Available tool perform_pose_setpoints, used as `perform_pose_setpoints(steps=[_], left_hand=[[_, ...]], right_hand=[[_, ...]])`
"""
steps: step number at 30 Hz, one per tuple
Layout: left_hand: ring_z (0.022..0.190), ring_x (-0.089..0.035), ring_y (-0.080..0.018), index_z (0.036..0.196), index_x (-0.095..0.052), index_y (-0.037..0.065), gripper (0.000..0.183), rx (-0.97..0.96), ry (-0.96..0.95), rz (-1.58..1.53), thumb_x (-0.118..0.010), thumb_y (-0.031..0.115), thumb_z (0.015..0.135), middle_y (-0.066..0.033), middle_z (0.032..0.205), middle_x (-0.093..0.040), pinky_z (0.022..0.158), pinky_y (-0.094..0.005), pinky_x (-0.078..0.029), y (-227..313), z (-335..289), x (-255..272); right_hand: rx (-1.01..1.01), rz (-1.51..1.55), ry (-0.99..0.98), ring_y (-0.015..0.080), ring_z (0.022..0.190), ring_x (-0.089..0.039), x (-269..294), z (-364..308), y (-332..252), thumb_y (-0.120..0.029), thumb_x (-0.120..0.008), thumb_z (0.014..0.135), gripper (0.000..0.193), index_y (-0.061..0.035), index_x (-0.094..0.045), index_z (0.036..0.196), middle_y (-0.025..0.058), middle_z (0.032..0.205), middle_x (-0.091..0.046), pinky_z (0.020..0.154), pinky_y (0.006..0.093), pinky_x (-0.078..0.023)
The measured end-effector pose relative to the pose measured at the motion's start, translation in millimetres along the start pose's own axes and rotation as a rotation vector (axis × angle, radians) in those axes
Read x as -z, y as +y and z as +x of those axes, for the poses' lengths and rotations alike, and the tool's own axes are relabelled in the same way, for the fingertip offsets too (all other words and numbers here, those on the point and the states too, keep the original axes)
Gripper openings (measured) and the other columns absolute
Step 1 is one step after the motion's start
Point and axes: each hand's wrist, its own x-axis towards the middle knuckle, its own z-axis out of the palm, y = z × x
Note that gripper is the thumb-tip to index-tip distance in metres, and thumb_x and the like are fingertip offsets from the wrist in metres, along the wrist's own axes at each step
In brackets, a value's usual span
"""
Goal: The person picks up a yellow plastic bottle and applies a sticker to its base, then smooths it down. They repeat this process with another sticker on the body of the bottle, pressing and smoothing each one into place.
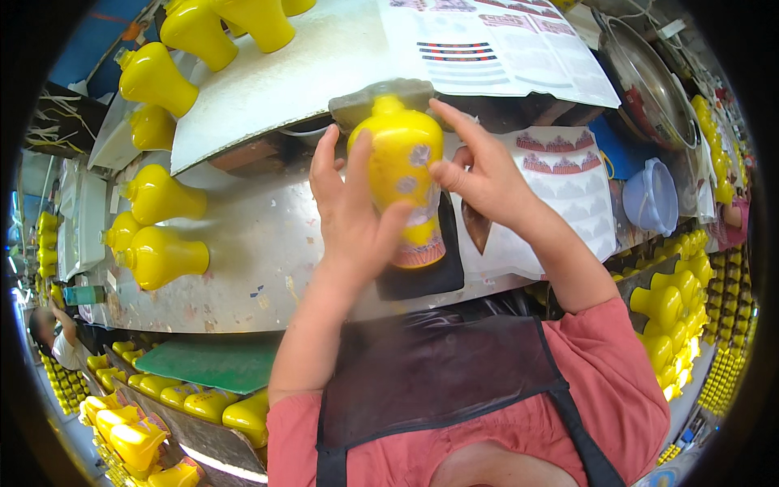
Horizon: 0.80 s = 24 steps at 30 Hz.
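1. My workbench (260,243) is a worn, scuffed metal top that runs across the middle of the frame.
2. At centre left of the frame, three yellow vases (158,227) lie on their sides on it, close together.
3. At the centre, a black mat (422,280) lies flat on it near the front edge.
4. To the right of centre, a decal sheet (568,195) with red and white patterns lies on it.
5. At the right edge, a pale blue plastic bowl (653,199) sits on it.
6. Across the top of the frame, a white board (284,81) carries more yellow vases (203,32) and a printed sheet (495,49).
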Motion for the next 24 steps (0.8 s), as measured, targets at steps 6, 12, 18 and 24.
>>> perform_pose_setpoints(steps=[6,12,18,24], left_hand=[[0.147,-0.031,-0.0416,0.158,-0.034,0.003,0.081,0.043,-0.075,-0.069,-0.055,0.056,0.1,-0.0261,0.159,-0.031,0.12,-0.0498,-0.026,-4.3,6.6,-5.9],[0.14,-0.037,-0.0412,0.156,-0.038,0.007,0.077,-0.029,-0.084,0.063,-0.059,0.054,0.098,-0.0246,0.153,-0.035,0.117,-0.0487,-0.031,-5.9,6.4,-1.5],[0.139,-0.036,-0.0452,0.153,-0.041,0.011,0.081,0.005,-0.07,0.005,-0.075,0.03,0.082,-0.0246,0.15,-0.034,0.115,-0.0505,-0.036,-7.5,10.7,-5.5],[0.143,-0.037,-0.0412,0.16,-0.027,0.007,0.088,0.053,-0.035,-0.129,-0.07,0.037,0.089,-0.0248,0.155,-0.031,0.118,-0.0498,-0.035,-18.2,2.0,-11.5]], right_hand=[[-0.027,0.342,-0.07,0.0256,0.088,-0.068,-8.6,-4.7,15.1,-0.03,-0.079,0.085,0.092,-0.0076,-0.033,0.161,0.0244,0.139,-0.058,0.083,0.0364,-0.055],[-0.055,0.227,-0.086,0.0262,0.092,-0.068,-9.7,-15.5,15.4,-0.029,-0.079,0.085,0.096,-0.0076,-0.028,0.163,0.0267,0.14,-0.056,0.085,0.0371,-0.055],[0.012,0.15,-0.005,0.0266,0.093,-0.068,-25.7,-14.9,21.7,-0.032,-0.079,0.084,0.097,-0.0081,-0.027,0.163,0.0276,0.14,-0.055,0.086,0.0376,-0.055],[-0.017,0.398,-0.1,0.0157,0.09,-0.064,-18.0,-15.8,29.8,-0.03,-0.075,0.093,0.093,-0.0092,-0.021,0.166,0.0165,0.142,-0.054,0.082,0.0307,-0.054]])
